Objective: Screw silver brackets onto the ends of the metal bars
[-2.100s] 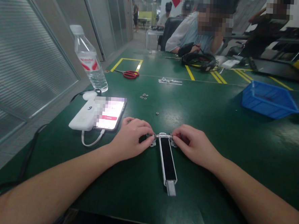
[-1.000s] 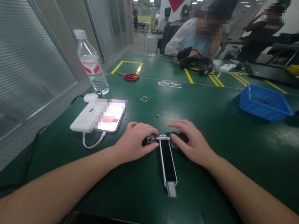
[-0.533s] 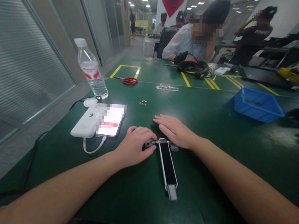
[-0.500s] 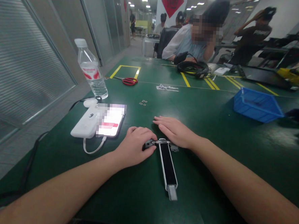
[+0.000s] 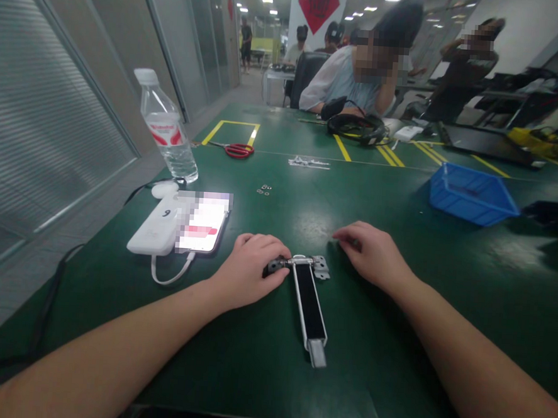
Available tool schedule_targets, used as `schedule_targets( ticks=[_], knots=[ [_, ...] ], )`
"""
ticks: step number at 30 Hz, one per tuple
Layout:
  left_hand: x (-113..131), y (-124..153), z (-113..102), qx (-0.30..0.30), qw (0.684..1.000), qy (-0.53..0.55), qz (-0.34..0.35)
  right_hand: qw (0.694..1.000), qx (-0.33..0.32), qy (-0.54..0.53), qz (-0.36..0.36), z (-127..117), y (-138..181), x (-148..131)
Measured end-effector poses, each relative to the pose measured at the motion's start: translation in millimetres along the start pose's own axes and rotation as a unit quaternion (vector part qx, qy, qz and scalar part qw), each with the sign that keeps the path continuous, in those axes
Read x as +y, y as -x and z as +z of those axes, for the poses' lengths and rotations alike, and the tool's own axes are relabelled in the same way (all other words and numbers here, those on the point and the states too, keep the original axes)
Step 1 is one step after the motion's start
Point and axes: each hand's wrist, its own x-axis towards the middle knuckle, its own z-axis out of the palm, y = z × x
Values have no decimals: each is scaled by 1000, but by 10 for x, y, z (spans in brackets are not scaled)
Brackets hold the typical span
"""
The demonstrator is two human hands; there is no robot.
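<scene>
A T-shaped metal fitting (image 5: 312, 302) lies on the green table, its long white-edged black bar pointing toward me and a flat grey tip at the near end. Across its far end runs a silver crosspiece with a holed metal bracket (image 5: 322, 268) on the right and a darker one on the left. My left hand (image 5: 254, 270) is closed around that left bracket, thumb on the near side, fingers over the top, covering part of it. To the right, apart from the fitting, my right hand (image 5: 375, 256) hovers or rests low over the table, fingers loosely bent, nothing visible in it.
A power bank (image 5: 152, 226) and a lit phone (image 5: 205, 226) joined by a cable lie left, near a water bottle (image 5: 167, 136). Further off are several small metal rings (image 5: 264, 190), silver parts (image 5: 309, 163), red-handled scissors (image 5: 239, 150) and a blue bin (image 5: 473, 195). A person sits opposite.
My right hand has moved off the fitting's right side, away to the right, and its fingers have bent, uncovering the right bracket. My left hand keeps its hold.
</scene>
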Motion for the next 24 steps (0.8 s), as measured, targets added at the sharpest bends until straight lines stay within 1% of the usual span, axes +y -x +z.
schedule_targets(
  ticks=[3,6,9,13,17,21,24],
  knots=[
    [-8,-5,13,7,1000,-2,4,994,9,-97,52,-50,75,-56],
    [-13,-9,21,9,1000,-2,5,970,-3,-224,90,-87,102,-105],
    [-12,-15,19,4,1000,-9,2,946,-19,-306,108,-94,95,-128],
    [2,-21,7,-4,1000,-8,3,919,-49,-363,145,-64,86,-151],
    [12,-24,5,2,1000,-5,10,904,-70,-388,167,-38,99,-178],
    [7,-23,9,6,1000,-9,8,892,-87,-417,154,-23,118,-205],
    [2,-20,12,5,1000,-8,10,894,-84,-420,132,5,141,-243]
  ],
)
